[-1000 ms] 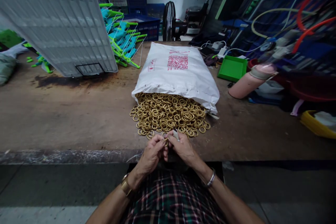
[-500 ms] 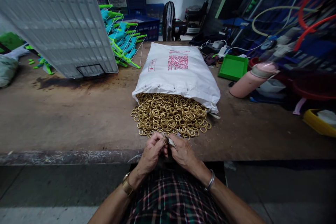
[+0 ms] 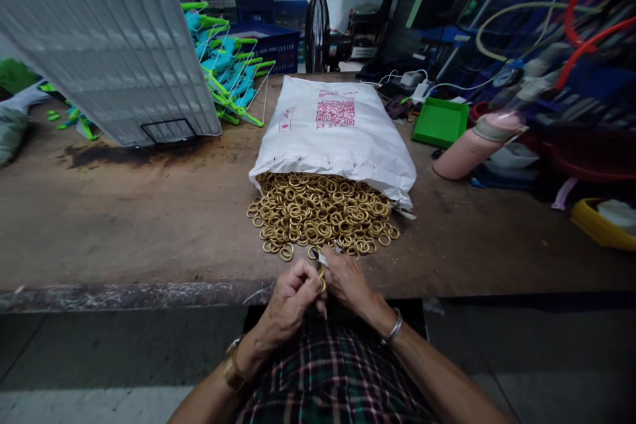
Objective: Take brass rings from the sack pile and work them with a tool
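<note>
In the head view my left hand [image 3: 293,295] is closed, its thumb and forefinger pinching a gold-coloured ring [image 3: 323,280] just above my lap. My right hand [image 3: 348,279] is closed around a small thin tool [image 3: 322,258] with a whitish part and a dark tip; its exact kind is too small to tell. Both hands are close together at the table's front edge. Right beyond them a heap of gold-coloured rings [image 3: 322,215] spills from the open mouth of a white sack [image 3: 298,139] printed with a red code.
A grey ribbed panel [image 3: 114,46] leans at the left of the wooden table [image 3: 124,225]. Behind it are green and blue plastic parts [image 3: 233,79]. At the right lie a green tray [image 3: 440,120], a pink bottle [image 3: 464,154] and a yellow container [image 3: 596,228]. A black fan [image 3: 318,33] stands behind.
My left hand has moved down and slightly right, toward my lap, with the ring now showing more at its fingertips. The tool in my right hand now points up and left.
</note>
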### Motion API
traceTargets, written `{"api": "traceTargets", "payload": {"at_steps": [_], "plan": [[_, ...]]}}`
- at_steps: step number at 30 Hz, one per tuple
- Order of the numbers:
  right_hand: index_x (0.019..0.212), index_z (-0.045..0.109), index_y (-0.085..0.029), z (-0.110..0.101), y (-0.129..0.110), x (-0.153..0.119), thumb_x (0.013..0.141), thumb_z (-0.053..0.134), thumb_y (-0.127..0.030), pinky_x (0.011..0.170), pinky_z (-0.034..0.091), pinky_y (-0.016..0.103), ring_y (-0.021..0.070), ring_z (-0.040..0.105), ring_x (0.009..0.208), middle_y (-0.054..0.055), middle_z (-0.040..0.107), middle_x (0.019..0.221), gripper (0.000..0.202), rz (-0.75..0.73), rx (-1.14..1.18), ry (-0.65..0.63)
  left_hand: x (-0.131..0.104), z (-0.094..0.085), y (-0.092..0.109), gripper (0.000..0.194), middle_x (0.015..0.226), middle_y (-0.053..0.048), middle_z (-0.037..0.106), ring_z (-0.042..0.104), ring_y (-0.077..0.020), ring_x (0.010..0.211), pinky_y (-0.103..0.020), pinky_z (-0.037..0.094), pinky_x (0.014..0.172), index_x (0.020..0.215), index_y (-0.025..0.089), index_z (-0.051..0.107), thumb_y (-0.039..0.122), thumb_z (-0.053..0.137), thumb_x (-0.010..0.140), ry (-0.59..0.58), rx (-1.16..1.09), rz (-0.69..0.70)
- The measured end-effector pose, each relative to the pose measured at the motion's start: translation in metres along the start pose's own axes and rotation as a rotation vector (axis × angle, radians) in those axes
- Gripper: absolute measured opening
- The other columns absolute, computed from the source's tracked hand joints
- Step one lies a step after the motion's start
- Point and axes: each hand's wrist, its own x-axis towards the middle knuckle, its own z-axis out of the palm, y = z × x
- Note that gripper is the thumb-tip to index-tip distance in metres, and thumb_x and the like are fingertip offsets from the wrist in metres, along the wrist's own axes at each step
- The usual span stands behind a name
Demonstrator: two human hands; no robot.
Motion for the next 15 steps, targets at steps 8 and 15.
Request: {"api": "traceTargets", "payload": {"at_steps": [8, 15], "plan": [[0.095, 0.053, -0.019, 0.004, 0.000, 0.001, 0.081, 0.040, -0.016, 0.059, 0.031, 0.025, 0.0164, 0.057, 0.069, 0.005, 0.064, 0.078, 0.019, 0.073, 0.015, 0.210, 0.005, -0.022, -0.001, 0.021, 0.076, -0.003, 0.059, 0.052, -0.0088, 0.056, -0.019, 0.039, 0.044, 0.078, 0.014, 0.054, 0.031, 0.064, 0.070, 0.239, -0.417, -0.111], [0.118, 0.046, -0.022, 0.009, -0.011, 0.006, 0.076, 0.046, -0.013, 0.069, 0.034, 0.028, 0.0204, 0.058, 0.088, 0.006, 0.064, 0.103, 0.043, 0.023, -0.098, 0.049, 0.003, -0.024, -0.005, 0.021, 0.067, 0.001, 0.057, 0.047, -0.0057, 0.048, -0.016, 0.034, 0.043, 0.076, 0.018, 0.052, 0.024, 0.068, 0.063, 0.265, -0.608, -0.193]]}}
